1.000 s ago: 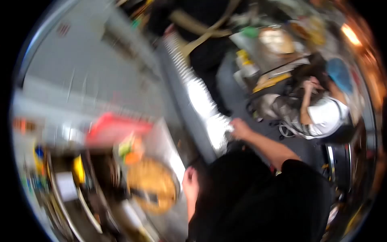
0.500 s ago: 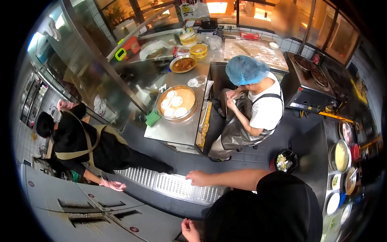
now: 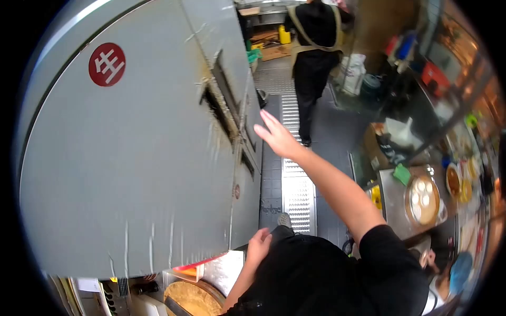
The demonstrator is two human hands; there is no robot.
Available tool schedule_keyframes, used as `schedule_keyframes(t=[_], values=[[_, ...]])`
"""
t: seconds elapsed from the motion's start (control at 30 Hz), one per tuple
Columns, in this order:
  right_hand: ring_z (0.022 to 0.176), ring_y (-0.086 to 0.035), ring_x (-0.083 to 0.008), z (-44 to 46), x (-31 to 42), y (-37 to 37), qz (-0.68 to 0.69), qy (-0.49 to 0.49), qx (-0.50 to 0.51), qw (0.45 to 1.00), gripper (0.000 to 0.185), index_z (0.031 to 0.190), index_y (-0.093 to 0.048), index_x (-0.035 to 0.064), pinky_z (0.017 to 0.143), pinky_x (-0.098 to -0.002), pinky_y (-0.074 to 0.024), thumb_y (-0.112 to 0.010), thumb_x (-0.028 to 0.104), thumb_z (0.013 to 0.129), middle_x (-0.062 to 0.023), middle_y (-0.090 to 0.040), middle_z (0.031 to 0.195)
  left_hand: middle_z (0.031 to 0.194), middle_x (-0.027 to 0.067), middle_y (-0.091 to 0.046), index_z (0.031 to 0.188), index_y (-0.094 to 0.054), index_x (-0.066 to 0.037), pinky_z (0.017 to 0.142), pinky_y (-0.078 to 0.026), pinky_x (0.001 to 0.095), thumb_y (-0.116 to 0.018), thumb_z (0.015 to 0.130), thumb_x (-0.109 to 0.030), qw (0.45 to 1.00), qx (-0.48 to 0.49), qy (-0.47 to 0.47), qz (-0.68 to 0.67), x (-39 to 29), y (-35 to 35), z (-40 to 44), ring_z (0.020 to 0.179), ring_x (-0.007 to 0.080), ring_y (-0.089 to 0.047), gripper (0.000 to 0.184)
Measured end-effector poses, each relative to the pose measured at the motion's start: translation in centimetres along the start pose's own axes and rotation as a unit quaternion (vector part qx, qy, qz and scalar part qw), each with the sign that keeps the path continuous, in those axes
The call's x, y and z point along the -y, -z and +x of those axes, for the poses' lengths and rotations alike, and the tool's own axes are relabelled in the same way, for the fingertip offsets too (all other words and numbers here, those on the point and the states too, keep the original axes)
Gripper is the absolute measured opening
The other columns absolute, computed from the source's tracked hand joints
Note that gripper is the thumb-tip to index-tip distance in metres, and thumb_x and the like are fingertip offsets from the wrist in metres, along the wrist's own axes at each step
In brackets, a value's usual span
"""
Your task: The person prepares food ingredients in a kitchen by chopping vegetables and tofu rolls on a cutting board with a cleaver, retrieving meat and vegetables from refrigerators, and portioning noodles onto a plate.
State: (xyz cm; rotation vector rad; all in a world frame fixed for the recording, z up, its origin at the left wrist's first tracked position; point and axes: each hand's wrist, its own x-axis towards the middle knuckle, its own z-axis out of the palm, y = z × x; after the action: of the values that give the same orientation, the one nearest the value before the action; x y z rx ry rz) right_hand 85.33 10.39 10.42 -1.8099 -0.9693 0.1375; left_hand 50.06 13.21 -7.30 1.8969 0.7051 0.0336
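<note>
Ahead, right hand (image 3: pixel 279 138) near edge of cabinet (image 3: pixel 147 158); floor grating (image 3: pixel 299 195) alongside.

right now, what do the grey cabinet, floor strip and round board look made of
Grey cabinet: probably painted metal, satin, with a soft sheen and scuffs. Floor strip: metal, likely stainless steel, bright glare off its ridged-looking surface. Round board: seemingly wood, matt, judging by its tan colour; grain unclear.

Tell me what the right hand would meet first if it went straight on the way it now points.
The right hand would probably meet the grey cabinet first, near its dark handles, though depth is unclear.
</note>
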Motion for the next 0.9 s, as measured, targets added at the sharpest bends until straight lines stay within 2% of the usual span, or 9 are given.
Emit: schedule_keyframes(t=[0.1, 0.17, 0.3, 0.5, 0.53, 0.73, 0.83, 0.87, 0.9], values=[[0.152, -0.022, -0.0331, 13.1, -1.3, -3.4, 0.033, 0.030, 0.029, 0.999, 0.088, 0.153, -0.028, -0.0083, 0.124, -0.0373, -0.0168, -0.035, 0.063, 0.101, -0.0248, -0.025, 0.162, 0.110, 0.0184, -0.073, 0.123, -0.065, 0.000, 0.089, -0.055, 0.0358, -0.067, 0.094, -0.018, 0.994, -0.055, 0.036, -0.082, 0.0, 0.8, 3.5, 0.101, 0.0267, -0.072, 0.034], [0.153, -0.020, -0.0324, 19.7, -0.5, -4.9, 0.065, -0.051, -0.008, 0.997, 0.090, 0.154, -0.025, -0.0080, 0.125, -0.0369, -0.0147, -0.031, 0.065, 0.101, -0.0246, -0.024, 0.162, 0.110, 0.0179, -0.073, 0.124, -0.064, 0.000, 0.088, -0.055, 0.0351, -0.067, 0.094, -0.017, 0.991, -0.085, 0.059, -0.087, 0.3, 1.6, 5.4, 0.100, 0.0248, -0.071, 0.034], [0.153, -0.019, -0.0316, 28.7, -4.1, -6.7, 0.132, -0.054, -0.025, 0.989, 0.095, 0.154, -0.024, -0.0088, 0.125, -0.0372, -0.0131, -0.027, 0.069, 0.100, -0.0241, -0.023, 0.163, 0.111, 0.0168, -0.073, 0.126, -0.063, 0.001, 0.086, -0.055, 0.0339, -0.066, 0.094, -0.014, 0.975, -0.131, 0.091, -0.152, -0.6, 1.9, 6.9, 0.097, 0.0222, -0.071, 0.035], [0.135, -0.044, -0.0427, 33.5, -4.9, -7.3, 0.072, -0.055, -0.008, 0.996, 0.086, 0.133, -0.054, -0.0056, 0.114, -0.0442, -0.0318, -0.026, 0.069, 0.100, -0.0318, -0.052, 0.139, 0.104, 0.0144, -0.071, 0.125, -0.061, 0.005, 0.081, -0.056, 0.0296, -0.062, 0.097, -0.010, 0.944, -0.180, 0.163, -0.225, -2.8, 0.3, 8.7, 0.089, 0.0170, -0.069, 0.032], [0.122, -0.053, -0.0468, 34.0, -5.0, -7.5, 0.091, -0.027, -0.043, 0.995, 0.080, 0.113, -0.059, -0.0048, 0.105, -0.0477, -0.0388, -0.027, 0.067, 0.101, -0.0329, -0.060, 0.121, 0.105, 0.0147, -0.071, 0.125, -0.061, 0.006, 0.081, -0.056, 0.0296, -0.062, 0.097, -0.010, 0.942, -0.185, 0.171, -0.223, -3.3, 0.1, 9.4, 0.089, 0.0172, -0.069, 0.032], [0.109, -0.057, -0.0496, 32.5, -7.8, -2.7, 0.071, -0.016, -0.006, 0.997, 0.065, 0.106, -0.057, -0.0039, 0.096, -0.0499, -0.0448, -0.039, 0.058, 0.102, -0.0314, -0.062, 0.114, 0.102, 0.0138, -0.073, 0.121, -0.062, 0.006, 0.081, -0.055, 0.0304, -0.061, 0.097, -0.011, 0.939, -0.233, 0.159, -0.197, -8.0, -2.8, 18.1, 0.087, 0.0167, -0.070, 0.029], [0.114, -0.063, -0.0370, 30.1, -17.6, 4.8, 0.128, 0.096, -0.053, 0.986, 0.041, 0.132, -0.053, -0.0041, 0.096, -0.0416, -0.0496, -0.044, 0.024, 0.104, -0.0231, -0.065, 0.121, 0.106, 0.0171, -0.074, 0.121, -0.063, 0.004, 0.087, -0.055, 0.0340, -0.061, 0.096, -0.014, 0.939, -0.263, 0.167, -0.148, -10.5, -5.4, 25.0, 0.095, 0.0230, -0.073, 0.031], [0.114, -0.062, -0.0314, 29.4, -15.4, 10.3, 0.256, 0.053, 0.036, 0.965, 0.039, 0.130, -0.055, -0.0039, 0.097, -0.0403, -0.0493, -0.043, 0.023, 0.105, -0.0153, -0.065, 0.124, 0.108, 0.0181, -0.074, 0.122, -0.063, 0.003, 0.089, -0.055, 0.0351, -0.062, 0.096, -0.015, 0.940, -0.273, 0.154, -0.132, -12.2, -6.1, 27.6, 0.099, 0.0253, -0.072, 0.032], [0.111, -0.060, -0.0258, 29.0, -22.5, 12.6, 0.413, -0.015, 0.042, 0.910, 0.036, 0.128, -0.056, 0.0002, 0.097, -0.0394, -0.0486, -0.043, 0.026, 0.106, -0.0111, -0.064, 0.120, 0.111, 0.0192, -0.073, 0.123, -0.063, 0.002, 0.091, -0.055, 0.0363, -0.063, 0.096, -0.016, 0.942, -0.281, 0.143, -0.114, -14.5, -6.4, 30.6, 0.103, 0.0276, -0.072, 0.032]])
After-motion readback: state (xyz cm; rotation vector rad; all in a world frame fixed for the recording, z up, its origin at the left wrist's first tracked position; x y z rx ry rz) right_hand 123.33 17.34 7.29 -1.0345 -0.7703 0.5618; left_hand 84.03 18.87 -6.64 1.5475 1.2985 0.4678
